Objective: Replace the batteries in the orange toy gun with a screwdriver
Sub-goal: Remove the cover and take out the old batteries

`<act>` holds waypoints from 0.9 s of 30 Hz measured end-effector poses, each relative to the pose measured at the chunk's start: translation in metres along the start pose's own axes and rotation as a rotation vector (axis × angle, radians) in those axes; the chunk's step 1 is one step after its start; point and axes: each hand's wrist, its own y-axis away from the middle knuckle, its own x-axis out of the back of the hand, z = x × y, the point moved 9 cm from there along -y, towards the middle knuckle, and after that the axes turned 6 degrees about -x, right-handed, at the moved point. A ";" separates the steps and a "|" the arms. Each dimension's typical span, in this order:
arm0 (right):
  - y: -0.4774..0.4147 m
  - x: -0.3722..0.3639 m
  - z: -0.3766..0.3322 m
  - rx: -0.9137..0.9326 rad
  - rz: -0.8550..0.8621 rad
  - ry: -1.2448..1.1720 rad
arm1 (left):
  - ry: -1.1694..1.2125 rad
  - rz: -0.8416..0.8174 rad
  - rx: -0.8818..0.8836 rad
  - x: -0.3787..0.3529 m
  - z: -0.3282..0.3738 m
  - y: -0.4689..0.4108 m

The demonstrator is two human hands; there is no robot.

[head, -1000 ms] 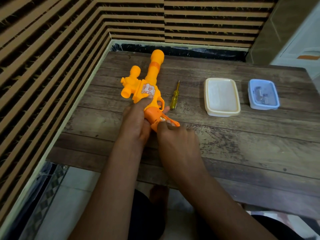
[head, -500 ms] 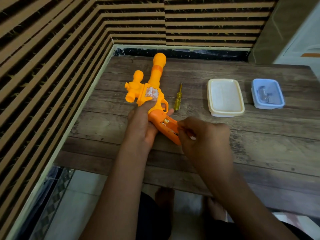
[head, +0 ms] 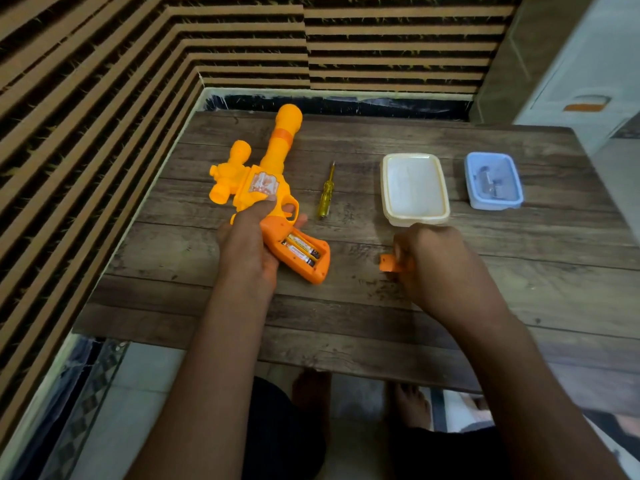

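Orange gun [head: 266, 174] lies on table [head: 519, 271], left side; batteries [head: 301, 249] exposed. My left hand [head: 249, 247] clasps its grip; right hand [head: 440, 268] pinches the cover [head: 388, 263]. Step: compartment opened. Next, I judge: park cover, lever cells out.

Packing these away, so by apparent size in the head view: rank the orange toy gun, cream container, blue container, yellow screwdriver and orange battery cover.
orange toy gun
cream container
blue container
yellow screwdriver
The orange battery cover looks smallest, but the right hand hides most of it, so that is unsure.
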 end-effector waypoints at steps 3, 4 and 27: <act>0.004 -0.003 -0.003 0.007 -0.093 -0.055 | -0.002 0.000 0.005 0.000 0.000 0.001; 0.003 -0.004 -0.003 0.005 -0.116 -0.067 | -0.001 -0.004 0.002 0.000 0.001 0.001; -0.084 -0.051 -0.078 0.036 0.195 -0.129 | -0.057 0.031 -0.055 0.012 0.017 -0.007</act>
